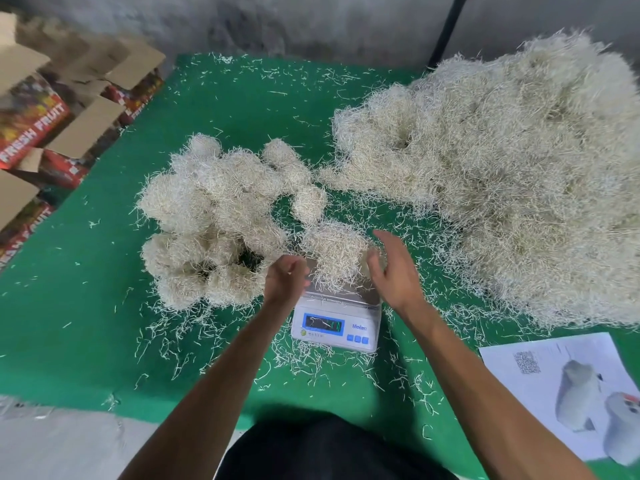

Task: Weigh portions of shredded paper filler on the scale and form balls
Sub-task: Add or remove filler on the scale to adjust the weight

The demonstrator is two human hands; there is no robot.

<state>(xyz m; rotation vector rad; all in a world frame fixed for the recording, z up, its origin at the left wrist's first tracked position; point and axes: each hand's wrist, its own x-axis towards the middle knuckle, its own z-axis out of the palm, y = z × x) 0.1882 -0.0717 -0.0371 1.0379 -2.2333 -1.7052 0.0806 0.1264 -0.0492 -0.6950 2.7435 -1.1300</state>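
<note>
A small white digital scale (334, 329) stands on the green cloth near the front middle, its display lit. A loose portion of pale shredded paper (334, 252) sits on its metal platform. My left hand (285, 278) hovers at the portion's left side with fingers loosely curled, holding nothing I can see. My right hand (394, 271) is at the portion's right side, fingers straight, fingertips brushing the shreds. A cluster of formed paper balls (214, 220) lies left of the scale. The big heap of loose filler (512, 174) fills the right half of the table.
The green table cloth (86, 323) is strewn with stray shreds. Open red "FRESH FRUIT" cartons (38, 123) stand off the table's left edge. A printed white sheet (568, 393) lies at the front right. A grey wall and a black pole (446, 29) are behind.
</note>
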